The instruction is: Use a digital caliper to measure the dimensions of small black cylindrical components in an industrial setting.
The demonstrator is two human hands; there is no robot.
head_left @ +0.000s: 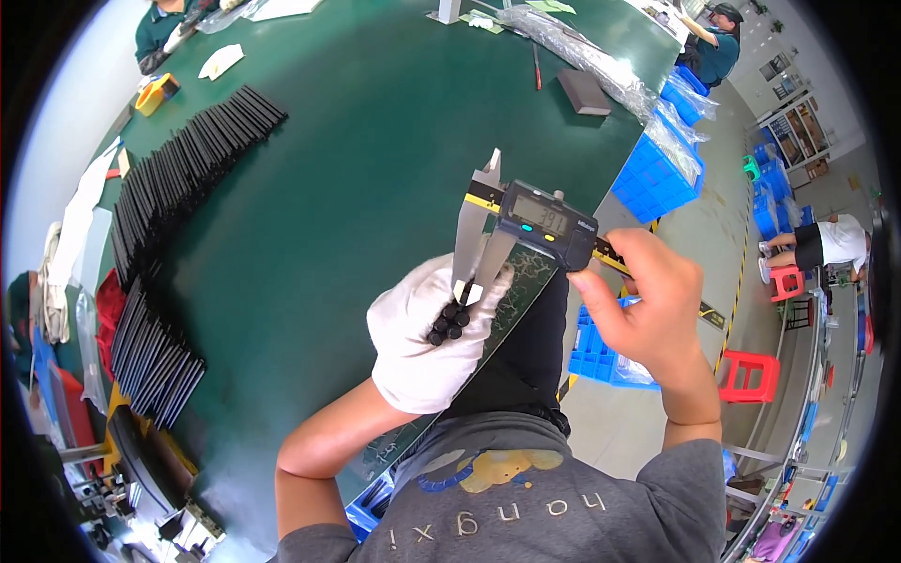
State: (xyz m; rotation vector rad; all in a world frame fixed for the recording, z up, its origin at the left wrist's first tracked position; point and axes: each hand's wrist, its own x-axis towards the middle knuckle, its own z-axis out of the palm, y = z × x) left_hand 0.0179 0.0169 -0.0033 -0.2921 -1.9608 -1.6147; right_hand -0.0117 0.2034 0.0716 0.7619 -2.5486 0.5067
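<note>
My left hand [419,333], in a white glove, is closed round a small bundle of black rods [449,325], whose round ends point toward me. A digital caliper [549,225] is in my bare right hand [652,305], thumb and fingers pinching its slider. The caliper's jaws reach down to the bundle, their tips on either side of one rod's end; whether both touch it I cannot tell. Across the green table [347,169], to the left, a long curved row of black rods [178,174] lies side by side. Nearer, a second group of thin dark rods [155,357] continues it.
A roll of yellow tape [157,95] and a dark box [584,93] lie on the table. Blue crates [657,174] stand along its right edge, another blue crate [601,352] below. Red stools [749,377] are on the floor. Other people [718,47] sit around.
</note>
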